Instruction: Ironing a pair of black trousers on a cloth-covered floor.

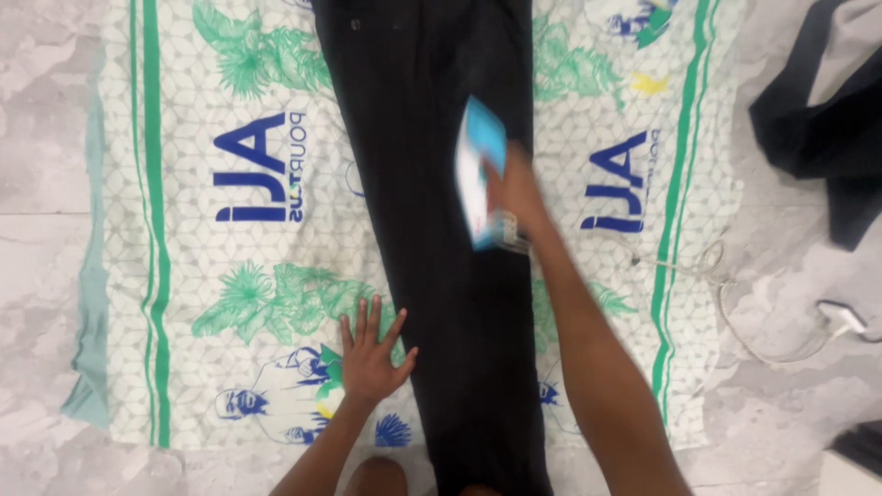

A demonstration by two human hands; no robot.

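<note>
A long black garment (pixel 441 202) lies stretched lengthwise down the middle of a white printed cloth (pixel 230 276) with green stripes and blue figures. My right hand (pixel 514 188) grips a blue and white clothes iron (pixel 480 174) that rests on the black garment's right side. My left hand (pixel 370 354) lies flat with fingers spread on the printed cloth, touching the garment's left edge.
The cloth is spread on a pale marbled floor (pixel 46 138). A white cord (pixel 726 303) runs from the iron to a white plug block (pixel 841 317) at the right. Another dark garment (pixel 827 119) is heaped at the upper right.
</note>
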